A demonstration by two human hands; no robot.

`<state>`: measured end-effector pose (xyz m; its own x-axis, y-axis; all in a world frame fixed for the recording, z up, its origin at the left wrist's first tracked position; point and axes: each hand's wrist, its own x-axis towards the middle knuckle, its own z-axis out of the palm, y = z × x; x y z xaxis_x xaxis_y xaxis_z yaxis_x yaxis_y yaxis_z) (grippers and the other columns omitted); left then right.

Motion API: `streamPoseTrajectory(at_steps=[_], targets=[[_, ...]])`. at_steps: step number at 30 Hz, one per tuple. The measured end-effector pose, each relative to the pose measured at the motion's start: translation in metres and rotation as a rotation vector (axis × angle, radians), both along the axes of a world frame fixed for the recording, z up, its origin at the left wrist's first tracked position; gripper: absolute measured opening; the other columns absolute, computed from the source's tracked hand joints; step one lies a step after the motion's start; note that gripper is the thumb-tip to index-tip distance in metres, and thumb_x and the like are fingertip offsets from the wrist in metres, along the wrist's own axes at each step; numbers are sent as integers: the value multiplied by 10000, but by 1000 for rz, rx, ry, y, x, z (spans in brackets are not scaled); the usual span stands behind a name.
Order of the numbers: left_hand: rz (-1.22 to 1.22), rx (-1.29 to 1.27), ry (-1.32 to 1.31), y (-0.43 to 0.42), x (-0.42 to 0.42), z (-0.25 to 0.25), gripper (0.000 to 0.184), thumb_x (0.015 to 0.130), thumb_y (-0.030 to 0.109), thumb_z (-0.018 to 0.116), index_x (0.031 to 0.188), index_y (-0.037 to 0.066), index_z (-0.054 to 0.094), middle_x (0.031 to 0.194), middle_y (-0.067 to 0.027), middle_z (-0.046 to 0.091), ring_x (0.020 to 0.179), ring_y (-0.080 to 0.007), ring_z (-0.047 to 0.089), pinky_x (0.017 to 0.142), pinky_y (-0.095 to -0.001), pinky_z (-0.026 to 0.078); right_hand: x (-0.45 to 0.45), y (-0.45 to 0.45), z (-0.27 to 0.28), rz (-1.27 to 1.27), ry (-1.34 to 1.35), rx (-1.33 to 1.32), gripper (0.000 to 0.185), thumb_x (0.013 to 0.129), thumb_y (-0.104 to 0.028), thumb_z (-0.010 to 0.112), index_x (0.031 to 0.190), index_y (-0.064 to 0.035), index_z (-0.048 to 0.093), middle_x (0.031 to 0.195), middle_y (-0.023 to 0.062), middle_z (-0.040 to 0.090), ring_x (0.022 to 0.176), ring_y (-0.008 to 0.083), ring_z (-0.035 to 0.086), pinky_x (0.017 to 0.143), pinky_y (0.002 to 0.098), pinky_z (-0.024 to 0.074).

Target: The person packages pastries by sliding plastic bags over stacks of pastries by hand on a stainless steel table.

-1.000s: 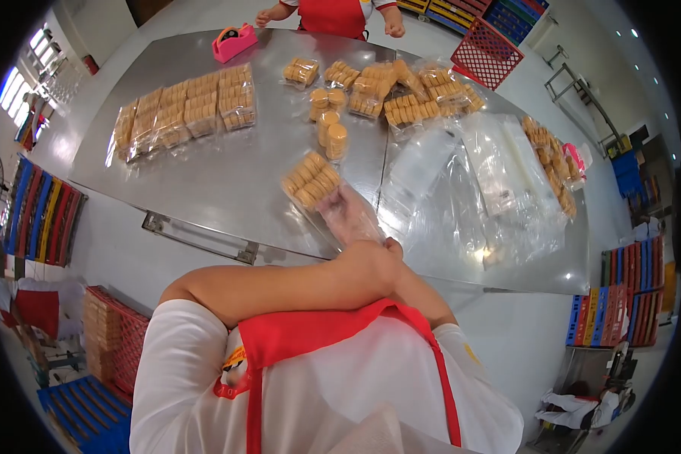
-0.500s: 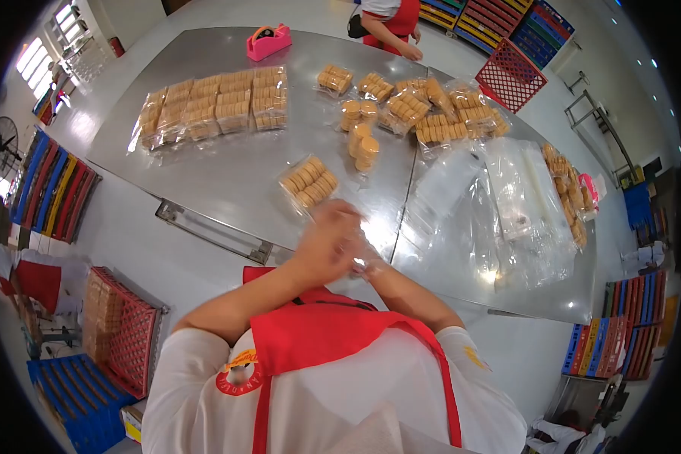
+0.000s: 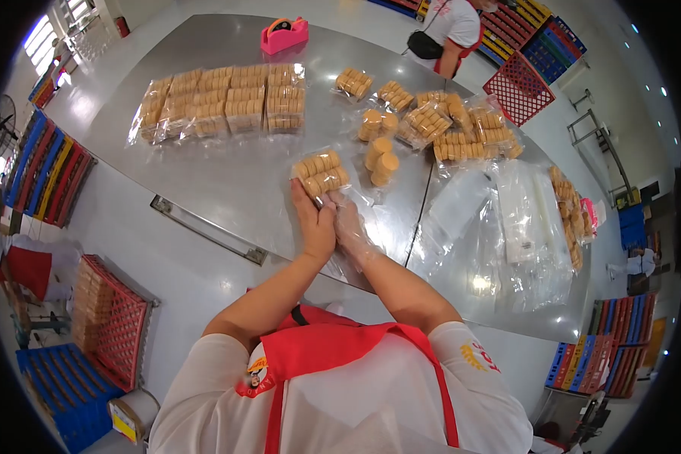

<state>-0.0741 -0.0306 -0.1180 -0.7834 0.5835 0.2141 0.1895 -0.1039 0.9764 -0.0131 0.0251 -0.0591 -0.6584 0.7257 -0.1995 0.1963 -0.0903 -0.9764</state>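
Observation:
A clear bag of round biscuits [image 3: 320, 172] lies near the front middle of the steel table [image 3: 242, 174]. My left hand [image 3: 315, 225] has its fingers at the bag's near left corner, with the thumb toward the other hand. My right hand [image 3: 349, 224], covered in clear plastic, holds the near edge of the same bag. Loose biscuit stacks [image 3: 384, 168] stand just right of the bag. Behind them are more bagged biscuits [image 3: 425, 121], and a row of packed bags [image 3: 227, 100] sits at the left.
A pink tape dispenser [image 3: 284, 35] stands at the far edge. Flat empty plastic bags [image 3: 518, 219] cover the right side. A person [image 3: 448, 34] is beyond the table near a red crate [image 3: 518, 87]. Blue crates [image 3: 64, 393] sit on the floor at lower left.
My hands have come from crossed arms to side by side at the bag. My left hand has reached the bag's left corner. The person across has turned and moved right.

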Motion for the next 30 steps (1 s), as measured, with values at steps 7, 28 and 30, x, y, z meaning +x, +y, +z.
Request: streamPoseTrajectory(at_steps=[7,28,30], targets=[[9,-1,-22,2,5,10,821,908,214,580,1530,-76,129,1598,-278,133,1496,-406,107,1217,-443,96,-26,8,-23,-86,468,-380,250,1011,-210,542,1110,8,616,1019,77,650,927,168,606,840,300,479],[-852,-141,1457,-9,2,171,119,794,85,589,909,56,596,1030,-138,570,986,-326,588,818,-437,489,267,-119,-8,-697,-165,-77,198,962,-182,590,929,1,658,744,16,601,641,89,536,569,256,431],[-755,-454,1117,7,-6,237,82,811,14,550,875,35,598,992,-158,574,984,-331,596,839,-435,489,268,-119,-6,-732,-96,-76,205,964,-186,591,925,5,654,748,15,600,638,91,533,564,257,427]])
